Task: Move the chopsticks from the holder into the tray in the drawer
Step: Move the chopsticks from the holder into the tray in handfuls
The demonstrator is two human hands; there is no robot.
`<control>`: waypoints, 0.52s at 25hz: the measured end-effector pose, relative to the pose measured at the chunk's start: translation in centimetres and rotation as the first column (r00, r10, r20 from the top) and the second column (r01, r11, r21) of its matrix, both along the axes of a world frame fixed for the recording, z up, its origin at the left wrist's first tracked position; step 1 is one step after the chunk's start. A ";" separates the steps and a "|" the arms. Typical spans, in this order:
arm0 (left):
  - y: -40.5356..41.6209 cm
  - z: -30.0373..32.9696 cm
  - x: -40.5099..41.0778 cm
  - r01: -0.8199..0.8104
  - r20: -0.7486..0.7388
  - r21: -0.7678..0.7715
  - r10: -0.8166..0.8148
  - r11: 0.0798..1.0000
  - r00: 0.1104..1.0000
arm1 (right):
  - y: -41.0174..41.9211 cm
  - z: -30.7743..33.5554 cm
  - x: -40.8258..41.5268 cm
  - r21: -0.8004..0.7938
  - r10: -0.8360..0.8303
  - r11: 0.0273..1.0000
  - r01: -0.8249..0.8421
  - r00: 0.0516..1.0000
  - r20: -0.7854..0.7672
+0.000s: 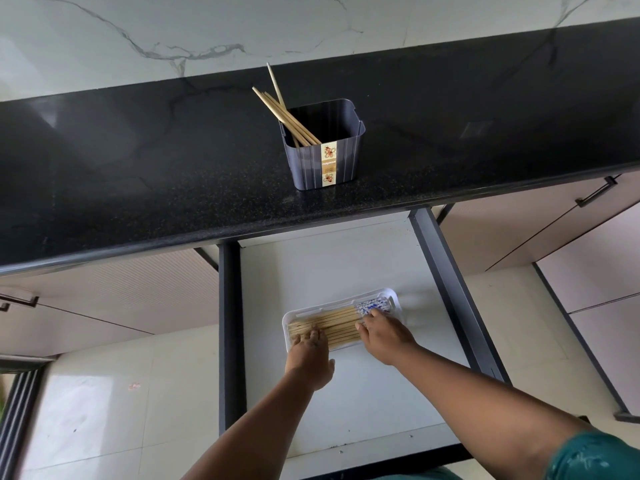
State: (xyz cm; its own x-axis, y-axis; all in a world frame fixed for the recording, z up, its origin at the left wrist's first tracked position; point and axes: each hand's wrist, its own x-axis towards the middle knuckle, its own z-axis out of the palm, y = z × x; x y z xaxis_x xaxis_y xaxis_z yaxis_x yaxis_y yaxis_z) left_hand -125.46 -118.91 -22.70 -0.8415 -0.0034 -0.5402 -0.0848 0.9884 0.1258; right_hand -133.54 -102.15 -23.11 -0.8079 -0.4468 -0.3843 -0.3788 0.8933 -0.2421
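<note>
Down in the drawer (346, 268) both my hands, left (309, 344) and right (382, 332), lie flat with relaxed fingers on chopsticks lying crosswise in the tray (290, 315), while the remaining chopsticks (277, 107) lean leftward in the holder (323, 147), up ahead on the counter (138, 174), roughly equally near either hand.

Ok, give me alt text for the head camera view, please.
Both hands, left and right, rest on wooden chopsticks lying in a white tray in an open drawer. More chopsticks stand in a grey holder on the black counter.
</note>
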 end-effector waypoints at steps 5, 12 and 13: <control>0.1 0.2 0.5 -0.030 -0.067 0.022 0.032 0.999 0.997 | -0.5 0.1 0.0 -0.002 0.008 1.000 -0.008 0.998 -0.068; -0.8 2.5 -0.2 -0.062 -0.136 0.130 0.080 0.990 0.987 | -0.8 2.2 -0.5 -0.086 -0.036 0.996 0.020 0.982 -0.187; -0.9 3.5 -1.0 -0.043 -0.241 0.159 0.081 0.986 0.967 | -1.3 3.5 -0.9 -0.138 -0.036 0.990 0.002 0.969 -0.245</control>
